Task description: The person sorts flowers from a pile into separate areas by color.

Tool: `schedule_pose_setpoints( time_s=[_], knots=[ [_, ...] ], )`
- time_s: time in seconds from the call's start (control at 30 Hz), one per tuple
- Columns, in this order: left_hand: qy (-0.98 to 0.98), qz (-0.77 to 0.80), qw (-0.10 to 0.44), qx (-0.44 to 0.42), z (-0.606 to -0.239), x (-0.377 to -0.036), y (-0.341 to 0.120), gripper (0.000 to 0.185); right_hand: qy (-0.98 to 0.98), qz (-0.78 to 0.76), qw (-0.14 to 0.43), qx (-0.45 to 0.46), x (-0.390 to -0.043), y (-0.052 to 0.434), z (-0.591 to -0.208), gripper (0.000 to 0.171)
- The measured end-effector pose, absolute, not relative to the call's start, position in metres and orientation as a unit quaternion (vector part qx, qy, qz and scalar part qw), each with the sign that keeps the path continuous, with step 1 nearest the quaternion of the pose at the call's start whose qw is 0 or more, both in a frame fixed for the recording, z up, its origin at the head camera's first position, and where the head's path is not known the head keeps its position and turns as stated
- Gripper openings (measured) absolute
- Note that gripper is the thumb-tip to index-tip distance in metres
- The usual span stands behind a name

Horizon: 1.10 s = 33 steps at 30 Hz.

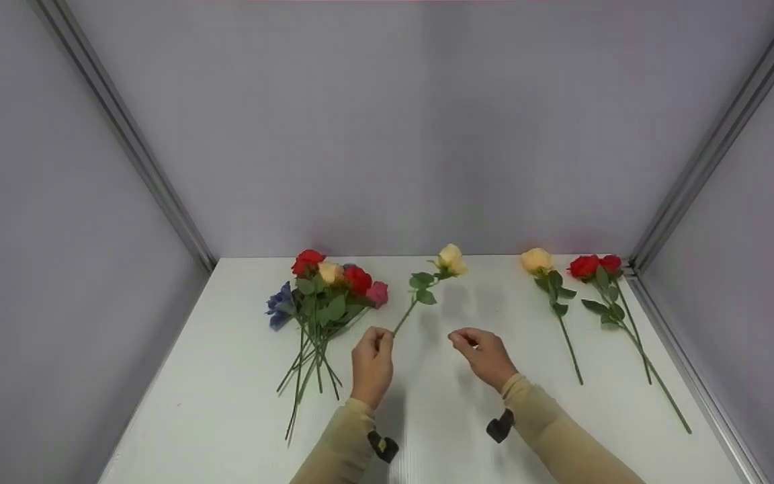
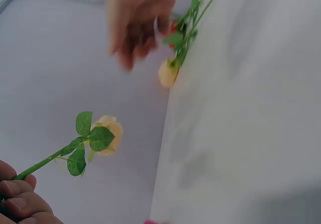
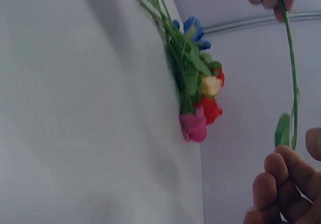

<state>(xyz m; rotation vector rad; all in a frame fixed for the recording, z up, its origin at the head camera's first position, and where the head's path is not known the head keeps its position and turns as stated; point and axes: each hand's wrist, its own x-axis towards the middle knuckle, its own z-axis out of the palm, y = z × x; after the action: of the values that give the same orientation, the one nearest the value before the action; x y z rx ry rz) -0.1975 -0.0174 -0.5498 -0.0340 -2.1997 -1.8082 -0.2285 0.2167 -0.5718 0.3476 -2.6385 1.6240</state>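
Observation:
My left hand (image 1: 371,363) grips the green stem of a pale yellow rose (image 1: 451,261), which it holds up above the table, bloom tilted away and to the right. The same rose (image 2: 113,136) with its leaves shows from behind in the left wrist view. To the right of the stem, my right hand (image 1: 486,354) hovers with its fingers loosely bent and nothing in them. In the right wrist view the right fingertips (image 3: 277,164) appear in front of the stem (image 3: 292,58), apart from it in the head view.
A pile of flowers lies on the left of the white table (image 1: 212,376): red roses (image 1: 359,280), a blue flower (image 1: 281,306), a pink one (image 1: 377,294). On the right lie another yellow rose (image 1: 537,261) and two red roses (image 1: 584,267). Grey walls (image 1: 387,134) enclose the table.

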Motion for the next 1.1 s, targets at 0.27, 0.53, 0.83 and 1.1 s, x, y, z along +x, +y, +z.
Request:
schedule_pose_setpoints(
  time_s=[0.27, 0.53, 0.83, 1.1],
  knots=[
    [-0.777, -0.610, 0.149, -0.044, -0.559, -0.189, 0.035, 0.015, -0.766, 0.636, -0.034, 0.085, -0.211, 0.183, -0.543, 0.031],
    [-0.819, -0.553, 0.121, -0.098, -0.569, -0.180, 0.047, 0.009, -0.766, 0.640, -0.011, 0.051, -0.215, 0.189, -0.559, 0.023],
    [-0.846, -0.517, 0.074, -0.110, -0.584, -0.174, 0.010, 0.011, -0.792, 0.608, -0.015, -0.041, -0.224, 0.242, -0.571, 0.017],
    [-0.860, -0.496, 0.118, -0.027, -0.604, -0.172, -0.069, 0.009, -0.879, 0.473, 0.025, -0.059, -0.227, 0.325, -0.585, 0.032]
  ],
)
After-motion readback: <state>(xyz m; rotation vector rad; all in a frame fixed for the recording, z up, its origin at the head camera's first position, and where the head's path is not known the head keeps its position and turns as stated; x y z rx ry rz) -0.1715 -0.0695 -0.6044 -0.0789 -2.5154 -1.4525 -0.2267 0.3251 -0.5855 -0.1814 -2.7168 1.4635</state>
